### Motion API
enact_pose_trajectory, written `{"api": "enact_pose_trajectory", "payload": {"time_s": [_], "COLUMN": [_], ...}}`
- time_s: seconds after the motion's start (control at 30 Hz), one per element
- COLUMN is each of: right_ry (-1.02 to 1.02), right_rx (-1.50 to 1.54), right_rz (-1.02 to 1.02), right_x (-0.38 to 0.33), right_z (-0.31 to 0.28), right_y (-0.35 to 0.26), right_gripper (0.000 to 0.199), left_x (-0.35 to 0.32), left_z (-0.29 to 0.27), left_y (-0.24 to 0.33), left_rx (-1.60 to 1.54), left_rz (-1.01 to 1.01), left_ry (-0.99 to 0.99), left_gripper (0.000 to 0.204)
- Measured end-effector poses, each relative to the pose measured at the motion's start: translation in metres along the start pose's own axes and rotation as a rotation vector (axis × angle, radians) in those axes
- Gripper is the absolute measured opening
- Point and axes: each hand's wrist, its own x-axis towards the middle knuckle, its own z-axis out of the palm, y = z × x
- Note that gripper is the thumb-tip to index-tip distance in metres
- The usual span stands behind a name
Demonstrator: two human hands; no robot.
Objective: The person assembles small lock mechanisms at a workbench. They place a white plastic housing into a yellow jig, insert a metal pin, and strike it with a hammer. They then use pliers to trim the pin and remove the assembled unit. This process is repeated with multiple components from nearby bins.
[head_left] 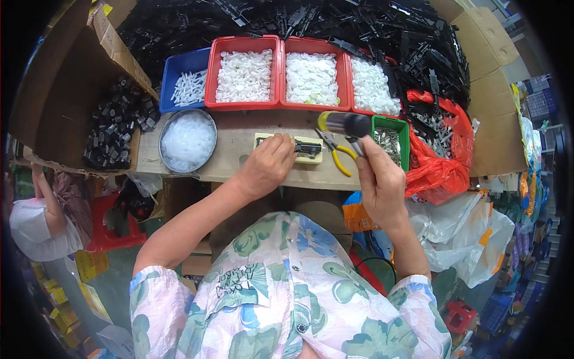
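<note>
My left hand [270, 163] is closed on a black plastic part [308, 148], pressing it down on a cream block [312, 159] on the bench. Its fingers hide the part's left end. Raised to the right of the block, my right hand [382, 179] grips a mallet [345, 124] by its handle. One end of the mallet's blurred head is yellowish and clear, the other black. Between the block and my right hand lie pliers [339, 157] with yellow grips, apart from both hands.
A round tray [210, 157] of translucent white pieces stands left of the block. Behind are a blue bin [165, 87], red bins [281, 72] of white parts and a green bin [408, 143] of metal pieces. Black parts [382, 24] are heaped beyond. A red bag [445, 173] sits right.
</note>
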Motion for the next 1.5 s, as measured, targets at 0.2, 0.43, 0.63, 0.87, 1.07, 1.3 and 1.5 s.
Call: {"api": "enact_pose_trajectory", "payload": {"time_s": [0.2,0.43,0.63,0.87,1.07,1.3,1.5], "right_ry": [-0.39,-0.27,0.051,-0.352,-0.007,-0.287,-0.37], "right_rx": [-0.19,-0.167,-0.035,-0.151,0.082,-0.041,-0.088], "right_rz": [0.204,0.161,0.065,0.18,0.008,0.029,0.023], "right_x": [-0.023,-0.023,-0.005,-0.013,0.027,0.02,0.013], "right_z": [0.021,0.029,0.013,0.026,0.01,0.049,0.056], "right_y": [0.006,0.018,0.0,0.014,-0.022,-0.001,0.008], "right_gripper": [0.037,0.044,0.034,0.034,0.042,0.036,0.039], "left_x": [-0.003,-0.002,-0.002,-0.005,-0.016,-0.026,-0.023], "left_z": [0.002,0.005,0.001,-0.005,-0.003,0.006,0.004], "left_y": [0.005,0.004,0.004,0.017,0.041,0.044,0.045], "left_rx": [-0.009,0.01,0.019,-0.018,-0.067,-0.065,-0.073], "left_rz": [0.0,-0.008,-0.022,-0.124,-0.205,-0.16,-0.179], "left_ry": [0.004,0.022,0.008,-0.055,0.005,0.025,0.008], "left_gripper": [0.031,0.032,0.033,0.039,0.05,0.04,0.036]}}
